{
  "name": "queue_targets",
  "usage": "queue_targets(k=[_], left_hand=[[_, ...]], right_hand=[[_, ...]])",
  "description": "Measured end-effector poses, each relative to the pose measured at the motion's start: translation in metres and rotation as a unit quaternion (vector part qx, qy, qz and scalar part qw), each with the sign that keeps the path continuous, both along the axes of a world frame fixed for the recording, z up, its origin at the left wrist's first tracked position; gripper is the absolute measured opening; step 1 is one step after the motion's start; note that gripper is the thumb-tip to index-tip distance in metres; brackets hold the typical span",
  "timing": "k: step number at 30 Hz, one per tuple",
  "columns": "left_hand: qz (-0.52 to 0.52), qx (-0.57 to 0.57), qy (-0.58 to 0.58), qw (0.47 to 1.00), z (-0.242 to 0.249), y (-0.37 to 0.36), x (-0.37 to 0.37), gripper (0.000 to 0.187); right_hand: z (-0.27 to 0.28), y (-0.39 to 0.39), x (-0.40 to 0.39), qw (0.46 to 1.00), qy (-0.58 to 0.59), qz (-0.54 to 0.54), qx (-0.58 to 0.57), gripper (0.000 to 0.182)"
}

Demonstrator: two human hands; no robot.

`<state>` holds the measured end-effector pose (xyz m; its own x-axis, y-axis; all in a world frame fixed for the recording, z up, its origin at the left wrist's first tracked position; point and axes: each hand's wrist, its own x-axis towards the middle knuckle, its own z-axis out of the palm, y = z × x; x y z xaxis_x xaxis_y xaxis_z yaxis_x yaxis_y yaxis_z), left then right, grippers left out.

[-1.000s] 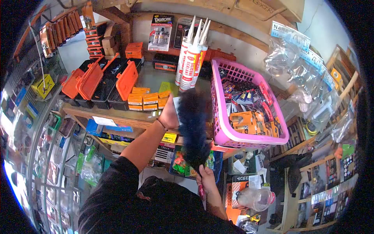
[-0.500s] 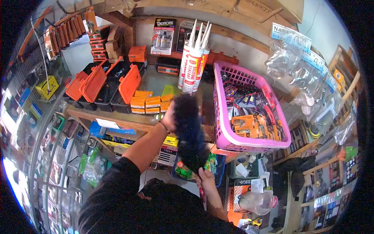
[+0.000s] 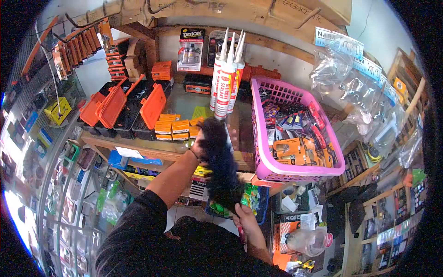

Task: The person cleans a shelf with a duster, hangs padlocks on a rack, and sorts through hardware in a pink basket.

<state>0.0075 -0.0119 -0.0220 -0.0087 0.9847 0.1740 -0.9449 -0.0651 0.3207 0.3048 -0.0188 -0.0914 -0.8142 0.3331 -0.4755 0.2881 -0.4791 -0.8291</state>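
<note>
Shelf (image 3: 138,144) is a wooden plank with a glass or glossy top, crammed with stock. Biggest thing on it is the pink basket (image 3: 295,171), plastic lattice walls, stuffed with carded packets in orange and black; can't read any of them. Left of it sit black cases (image 3: 127,113) with orange lids flipped up, and a row of small orange boxes (image 3: 173,129) in front. Three white sealant tubes (image 3: 227,76) stand upright at the back, long pointed nozzles.

Now the grip part. Right hand (image 3: 244,216) is clenched round the duster's handle, low down below the shelf edge; only a bit of red handle pokes out under the fist. The duster (image 3: 219,161) itself is a fluffy dark blue-black plume, angled up from the hand to the shelf top, its tip just in front of the tubes and right beside the basket.

Left hand (image 3: 199,141) is up at the shelf, mostly hidden behind the fluff. It looks pressed against the feathers, but I honestly can't tell if the fingers are closed or loose. Black sleeve, thin band at the wrist.
</note>
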Motion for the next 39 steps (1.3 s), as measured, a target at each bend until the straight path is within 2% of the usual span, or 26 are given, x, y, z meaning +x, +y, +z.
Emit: queue_targets(k=[1,2,4,6,8,9,11,12,13,15,16,17,18,21,22,23,24,25,27,29,30,32,34,35,37,39], left_hand=[[0.045,0.046,0.037,0.997,0.0,-0.001,0.006,0.071],[0.059,0.0,0.02,0.998,0.004,-0.001,0.006,0.069],[0.104,-0.031,0.015,0.994,0.015,0.0,0.011,0.062],[0.063,-0.012,0.007,0.998,0.001,0.003,0.009,0.061],[0.03,-0.024,0.02,0.999,-0.007,0.005,0.0,0.06],[0.022,0.041,0.028,0.999,0.006,-0.003,0.007,0.063],[0.065,-0.042,0.009,0.997,0.017,-0.001,0.012,0.067],[0.047,-0.026,-0.036,0.998,0.003,0.003,0.004,0.069],[0.046,-0.025,-0.037,0.998,-0.003,0.003,0.001,0.069],[-0.005,0.043,0.008,0.999,-0.009,0.001,0.001,0.067],[-0.03,0.027,-0.037,0.998,-0.006,0.004,-0.001,0.073],[0.016,0.075,0.016,0.997,-0.007,0.0,0.003,0.072],[0.016,0.041,-0.006,0.999,0.001,-0.002,0.006,0.071],[0.044,0.012,-0.004,0.999,0.004,-0.002,0.011,0.069],[0.023,0.078,0.027,0.996,0.001,-0.005,0.011,0.068],[0.0,0.143,0.059,0.988,-0.002,-0.008,0.011,0.066],[0.04,0.178,0.131,0.974,0.01,-0.016,0.016,0.066],[0.035,0.179,0.136,0.974,0.012,-0.014,0.015,0.066],[-0.02,0.057,-0.061,0.996,0.013,-0.004,0.013,0.07],[-0.017,0.023,-0.075,0.997,0.008,0.002,0.011,0.07],[-0.031,0.056,-0.047,0.997,0.002,-0.002,0.01,0.068],[0.001,0.103,0.063,0.993,-0.014,-0.003,0.006,0.068],[-0.007,0.053,0.016,0.998,0.012,-0.005,0.013,0.07],[-0.015,-0.006,-0.033,0.999,0.022,-0.005,0.016,0.072],[0.039,-0.005,-0.027,0.999,0.008,0.005,0.012,0.073],[-0.078,0.118,-0.052,0.989,-0.003,-0.001,0.007,0.072]], right_hand=[[0.005,-0.003,-0.003,0.997,0.013,-0.069,0.006,0.028],[0.008,-0.005,-0.004,0.99,0.027,-0.138,0.012,0.028],[0.002,-0.002,-0.001,0.996,0.025,-0.087,-0.017,0.028],[0.002,-0.001,0.0,1.0,-0.01,-0.01,-0.022,0.029],[0.005,-0.005,-0.002,0.998,-0.016,-0.057,0.035,0.03],[0.006,-0.007,-0.003,0.99,-0.021,-0.103,0.091,0.03],[0.013,-0.008,-0.004,0.994,-0.02,-0.101,0.043,0.03],[0.015,-0.007,-0.005,0.995,-0.018,-0.1,-0.006,0.03],[0.013,-0.006,-0.004,0.995,-0.019,-0.101,-0.006,0.03],[0.005,-0.004,-0.001,1.0,0.016,-0.006,0.012,0.03],[0.003,-0.005,-0.002,1.0,0.015,-0.006,0.012,0.03],[0.002,-0.006,-0.004,0.996,0.013,-0.08,0.021,0.031],[0.001,-0.006,-0.006,0.988,0.011,-0.152,0.031,0.031],[0.002,-0.009,-0.007,0.994,0.005,-0.107,-0.001,0.031],[-0.001,-0.006,-0.002,0.999,0.003,-0.039,0.007,0.03],[-0.002,-0.006,0.0,0.999,0.009,-0.04,0.006,0.03],[0.002,-0.009,-0.001,0.997,0.008,-0.076,0.027,0.03],[0.007,-0.012,-0.004,0.992,0.007,-0.113,0.05,0.03],[0.014,-0.014,-0.005,0.987,-0.004,-0.158,0.021,0.03],[0.003,-0.017,0.001,0.992,0.009,-0.126,0.003,0.028],[0.006,-0.018,0.003,0.997,0.031,-0.071,-0.007,0.028],[0.008,-0.02,0.001,0.994,0.007,-0.108,0.017,0.028],[0.011,-0.017,-0.002,0.984,-0.018,-0.172,0.044,0.03],[0.011,-0.018,-0.004,0.984,-0.017,-0.171,0.051,0.03],[0.013,-0.019,-0.004,0.99,-0.032,-0.136,0.017,0.029],[0.012,-0.018,-0.004,0.997,-0.004,-0.078,0.004,0.028]])
